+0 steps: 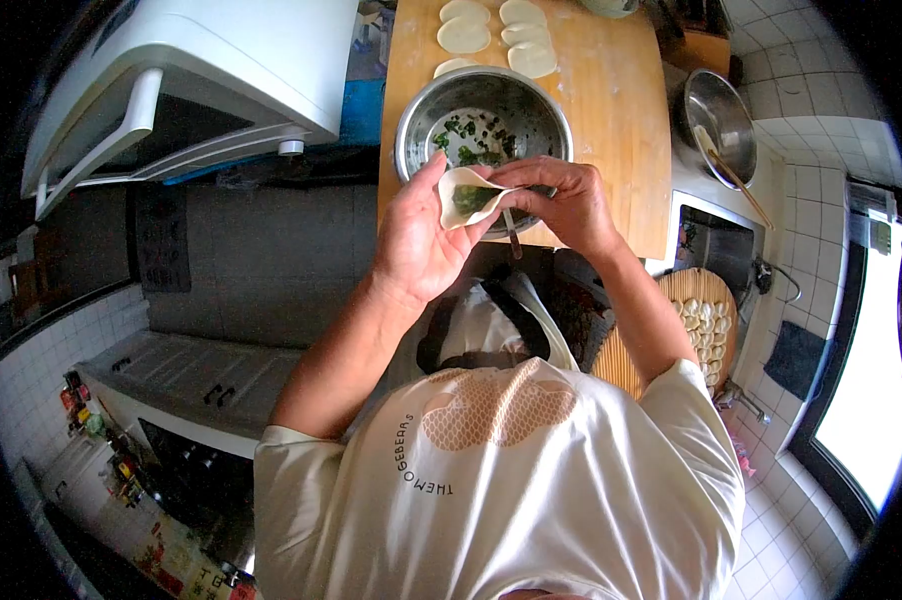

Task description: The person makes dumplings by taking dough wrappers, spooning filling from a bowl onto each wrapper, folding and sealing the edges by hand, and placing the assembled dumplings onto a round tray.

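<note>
Above the near rim of a steel mixing bowl (408, 125), a dumpling wrapper (452, 207) is folded part-way around green filling (471, 198). My left hand (411, 235) cradles it from the left, thumb up along its edge. The fingertips of my right hand (569, 205) pinch the wrapper's right end together, while its left side gapes. Chopped green filling (481, 157) lies at the bottom of the bowl. A utensil handle (513, 236) sticks out over the bowl's near rim, below my right hand.
Several round wrappers (464, 36) lie at the far end of the wooden board (611, 130). To the right, another steel bowl (736, 125) holds a long wooden stick (739, 180). Shaped dumplings (706, 335) sit in rows on a round woven tray (623, 350). A white appliance (221, 60) stands at left.
</note>
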Demonstrator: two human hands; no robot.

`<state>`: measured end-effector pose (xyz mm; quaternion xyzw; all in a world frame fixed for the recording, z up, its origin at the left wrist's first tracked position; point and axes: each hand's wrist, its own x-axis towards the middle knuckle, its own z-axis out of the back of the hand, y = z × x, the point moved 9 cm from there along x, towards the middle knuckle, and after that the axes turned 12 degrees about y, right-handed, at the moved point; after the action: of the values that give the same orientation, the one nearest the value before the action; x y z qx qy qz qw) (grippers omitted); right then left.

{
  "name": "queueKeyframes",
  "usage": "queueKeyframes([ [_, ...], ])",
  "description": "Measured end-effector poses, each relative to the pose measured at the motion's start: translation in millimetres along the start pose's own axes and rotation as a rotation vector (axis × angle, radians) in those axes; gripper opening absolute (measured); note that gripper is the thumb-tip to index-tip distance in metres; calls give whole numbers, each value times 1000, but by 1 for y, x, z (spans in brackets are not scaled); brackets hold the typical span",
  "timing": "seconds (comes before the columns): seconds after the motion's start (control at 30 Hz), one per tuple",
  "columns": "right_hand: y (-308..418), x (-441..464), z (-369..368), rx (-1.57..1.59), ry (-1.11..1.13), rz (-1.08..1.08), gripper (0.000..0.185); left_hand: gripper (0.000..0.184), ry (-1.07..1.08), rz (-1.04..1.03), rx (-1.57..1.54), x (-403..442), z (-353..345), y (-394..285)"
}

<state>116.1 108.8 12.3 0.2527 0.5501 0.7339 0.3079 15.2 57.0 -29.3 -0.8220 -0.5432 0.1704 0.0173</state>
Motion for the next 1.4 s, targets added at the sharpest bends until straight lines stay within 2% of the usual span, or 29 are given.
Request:
queueKeyframes([
  [0.17,-10,-3,4,152,-69,-41,11,34,53,5,133,-2,-8,2],
  [0.23,-18,-5,4,214,-91,-18,10,30,114,-37,418,-4,-17,0],
  [0.3,-22,-7,6,276,-114,5,9,31,121,-46,492,-6,-19,1],
  [0.37,-27,-8,6,220,-95,-44,16,33,130,-56,568,-4,-20,0],
  [0.5,-3,-6,9,168,-36,-70,27,26,107,-92,741,-3,-26,-7],
  [0.57,39,-4,2,-189,35,231,36,24,98,-96,817,-3,-27,-10],
  [0.63,41,-1,-1,-115,18,192,35,29,113,-90,976,-3,-25,-11],
  [0.77,55,7,-7,-259,81,212,22,28,125,-81,1036,0,-25,-9],
  [0.83,56,8,-10,-370,121,237,15,27,103,-11,1117,0,-25,-8],
  [1.17,55,4,-3,-350,-22,344,11,24,65,-6,1041,-1,-20,-9],
  [1.23,36,2,11,-105,-176,125,13,23,159,-21,1024,0,-27,-6],
  [1.27,35,1,11,-105,-177,126,13,23,160,-22,1025,0,-27,-4],
  [1.33,30,-2,15,3,-225,117,15,21,190,-152,907,1,-31,-7],
  [1.4,36,-2,16,-51,-202,138,16,21,187,-162,914,3,-29,-6],
])
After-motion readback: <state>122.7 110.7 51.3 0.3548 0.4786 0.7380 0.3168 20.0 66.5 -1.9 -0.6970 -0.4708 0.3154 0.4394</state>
